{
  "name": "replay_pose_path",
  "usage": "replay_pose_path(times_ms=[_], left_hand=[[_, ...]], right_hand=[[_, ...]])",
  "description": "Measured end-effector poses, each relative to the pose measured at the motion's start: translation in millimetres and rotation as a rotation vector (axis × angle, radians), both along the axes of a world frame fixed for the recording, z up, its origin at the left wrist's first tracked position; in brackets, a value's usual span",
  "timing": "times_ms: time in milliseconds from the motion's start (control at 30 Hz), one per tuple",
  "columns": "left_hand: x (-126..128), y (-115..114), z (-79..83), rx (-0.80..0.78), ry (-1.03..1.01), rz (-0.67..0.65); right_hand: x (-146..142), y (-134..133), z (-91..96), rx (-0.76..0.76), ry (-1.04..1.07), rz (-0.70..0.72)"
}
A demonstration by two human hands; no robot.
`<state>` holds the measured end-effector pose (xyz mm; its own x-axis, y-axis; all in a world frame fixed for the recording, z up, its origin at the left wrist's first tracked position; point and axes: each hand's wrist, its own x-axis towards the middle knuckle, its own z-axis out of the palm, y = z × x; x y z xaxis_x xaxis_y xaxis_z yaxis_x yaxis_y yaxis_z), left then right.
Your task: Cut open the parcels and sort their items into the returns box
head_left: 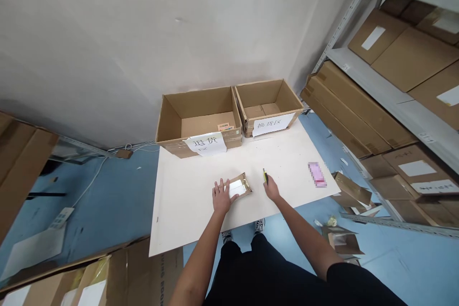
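Note:
A small cardboard box (247, 184) with a white label and shiny tape at its right end lies near the front of the white tabletop (186, 201). My left hand (221, 196) rests on the box's left part, fingers spread, thumb along the label's lower edge. To the right, apart from the box, my right hand (271, 189) is closed around a yellow and black utility knife (265, 177) that points away from me. Whether its blade is out is too small to tell.
Two open cartons, a larger one (174, 146) and a smaller one (294, 100), bear handwritten paper signs along the table's back. A blurred pink item (317, 175) lies at the right. Shelving (380, 79) with boxes stands right; discarded cardboard (344, 244) lies on the floor.

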<state>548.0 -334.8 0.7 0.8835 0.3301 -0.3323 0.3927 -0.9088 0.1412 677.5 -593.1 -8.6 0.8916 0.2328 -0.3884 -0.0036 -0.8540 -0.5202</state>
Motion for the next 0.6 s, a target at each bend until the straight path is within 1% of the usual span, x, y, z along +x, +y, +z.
replay_pose_path(times_ms=[67, 133, 200, 267, 333, 400, 467, 600], left_hand=[[8, -8, -2.7, -0.001, -0.019, 0.042], [14, -14, -4.5, -0.007, -0.035, 0.064], [18, -17, -5.4, -0.012, -0.047, 0.073], [19, -17, -5.8, -0.012, -0.051, 0.078], [18, -16, -6.0, -0.01, -0.055, 0.081], [18, -15, -6.1, -0.013, -0.057, 0.085], [18, -14, -5.6, -0.029, -0.05, 0.092], [20, -13, -3.2, -0.064, -0.047, 0.097]], right_hand=[[-12, 24, 19.5, 0.098, -0.047, 0.077], [-20, 44, 37.3, 0.12, -0.068, 0.178], [-24, 61, 52.0, 0.053, -0.047, 0.243], [-25, 73, 62.5, -0.066, -0.003, 0.276], [-27, 81, 68.4, -0.184, 0.029, 0.297], [-31, 87, 70.4, -0.266, 0.043, 0.306], [-37, 91, 69.9, -0.309, 0.049, 0.297], [-47, 95, 68.7, -0.345, 0.059, 0.28]])
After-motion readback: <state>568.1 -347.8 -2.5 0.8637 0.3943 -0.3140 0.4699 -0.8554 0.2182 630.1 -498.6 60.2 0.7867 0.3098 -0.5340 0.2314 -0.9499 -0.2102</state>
